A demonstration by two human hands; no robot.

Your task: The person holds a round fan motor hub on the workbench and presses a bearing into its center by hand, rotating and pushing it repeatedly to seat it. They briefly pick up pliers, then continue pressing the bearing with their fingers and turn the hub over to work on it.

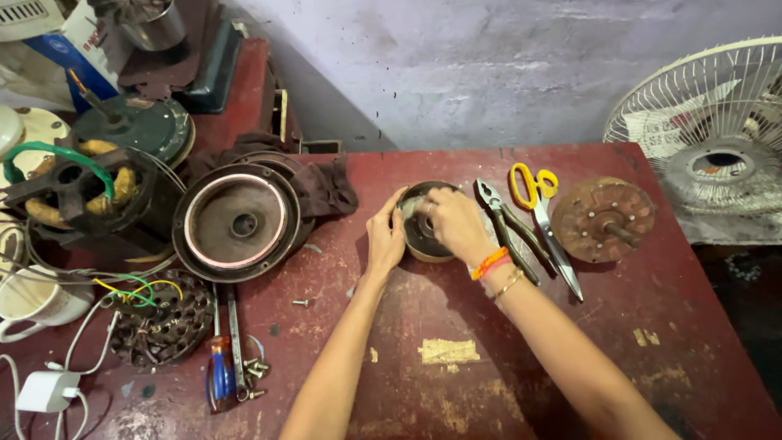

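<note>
Head view: left hand (385, 236) grips the round motor part (423, 232) by its side to keep it steady on the red bench (489, 358); right hand (454, 224) presses on top w/ fingers closed (pliers (511, 228) & scissors (539, 213) lie just beside).

The bench (505, 367) lies bare in front, between and beside the two forearms, so a hand can pass freely there. To the right of the right hand (456, 224), pliers (509, 228) and yellow-handled scissors (542, 220) lie close by, with a rusty disc with a shaft (603, 218) just beyond. Left of the left hand (385, 236), a strip of open bench remains before the round motor cover (236, 222) and dark cloth (326, 187). A screwdriver (221, 367) and loose screws (254, 371) block the near-left corner.
</note>
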